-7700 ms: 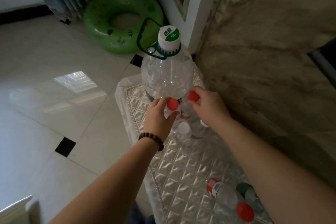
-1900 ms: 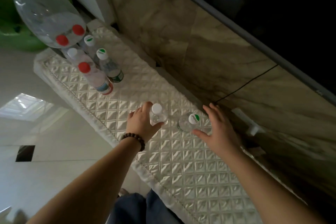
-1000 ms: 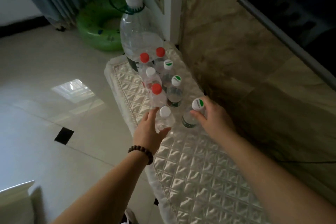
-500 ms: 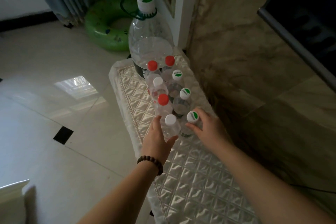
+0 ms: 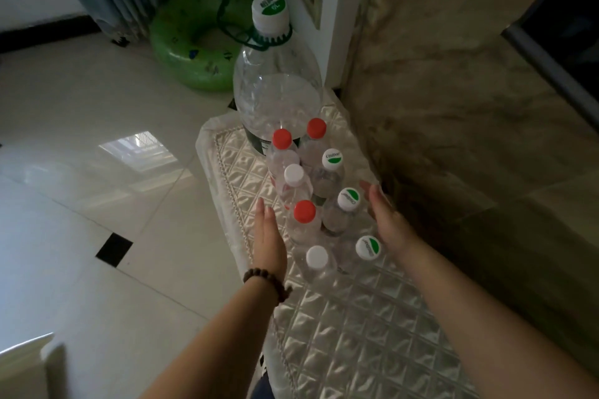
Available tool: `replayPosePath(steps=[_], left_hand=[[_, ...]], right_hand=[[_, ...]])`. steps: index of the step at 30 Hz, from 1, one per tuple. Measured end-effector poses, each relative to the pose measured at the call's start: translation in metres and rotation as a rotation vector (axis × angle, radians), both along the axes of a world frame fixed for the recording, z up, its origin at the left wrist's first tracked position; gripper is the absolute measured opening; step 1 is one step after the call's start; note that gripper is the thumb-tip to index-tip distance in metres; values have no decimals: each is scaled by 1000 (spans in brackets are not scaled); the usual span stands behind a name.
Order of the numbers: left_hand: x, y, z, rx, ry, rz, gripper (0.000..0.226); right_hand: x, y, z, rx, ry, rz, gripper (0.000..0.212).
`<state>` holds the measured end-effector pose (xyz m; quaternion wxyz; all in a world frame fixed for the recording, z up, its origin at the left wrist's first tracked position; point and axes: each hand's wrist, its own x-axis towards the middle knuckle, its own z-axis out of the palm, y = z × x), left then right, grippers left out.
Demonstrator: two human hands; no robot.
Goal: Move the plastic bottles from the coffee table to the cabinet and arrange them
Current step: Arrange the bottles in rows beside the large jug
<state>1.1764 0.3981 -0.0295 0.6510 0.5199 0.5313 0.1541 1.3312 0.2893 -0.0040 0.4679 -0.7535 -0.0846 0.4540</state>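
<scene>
A green swim ring [image 5: 194,52] is seen on the tiled floor [image 5: 81,146] at the far left, well apart from the quilted surface [image 5: 356,334]. The left hand [image 5: 269,243] is held flat and empty beside the left edge of the bottle group, its fingers [image 5: 264,214] straight and pressed together, with a bead bracelet [image 5: 265,280] worn on the wrist. Eight small plastic bottles [image 5: 304,223] are stood upright in two rows along the surface, near its far end. A large water jug [image 5: 277,97] is placed at the far end, touching the rows. The right hand [image 5: 389,227] is held flat at the right side of the group, its fingers [image 5: 372,197] extended together, nothing being gripped.
</scene>
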Motion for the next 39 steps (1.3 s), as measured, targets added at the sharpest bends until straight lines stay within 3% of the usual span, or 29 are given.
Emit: replayPosePath(steps=[3,6,8,13,17,20,24,27,29,31,33,39], left_hand=[[19,7,-14,-203,-83,66,78],[26,11,-25,-323,-118,105,105],[27,13,-31,-365,-120,105,101],[28,9,-32,-362,-83,118,100],[29,8,-23,-371,-73,67,102],[23,9,-10,-299,-101,78,78],[-17,3,-2,7,87,107,46],[-55,-14,-1,142,310,-173,54],[-65,-28,-2,202,391,-474,71],[-62,-40,-4,283,419,-632,88],[-52,-49,-6,351,442,-618,90],[-38,-53,-3,423,419,-480,70]], right_hand=[[12,27,-19,-20,199,-51,63],[23,42,-36,-69,357,-41,83],[23,45,-40,-42,402,-14,83],[25,42,-43,55,425,-38,52],[26,43,-39,-2,426,-4,63],[25,35,-33,-74,347,-63,79],[17,-5,-17,-59,-68,-120,43],[2,-51,-17,-140,-197,98,62],[-13,-70,-21,-192,-241,310,85],[-26,-71,-22,-190,-257,380,97],[-36,-62,-20,-177,-254,332,93],[-44,-50,-20,-179,-295,233,70]])
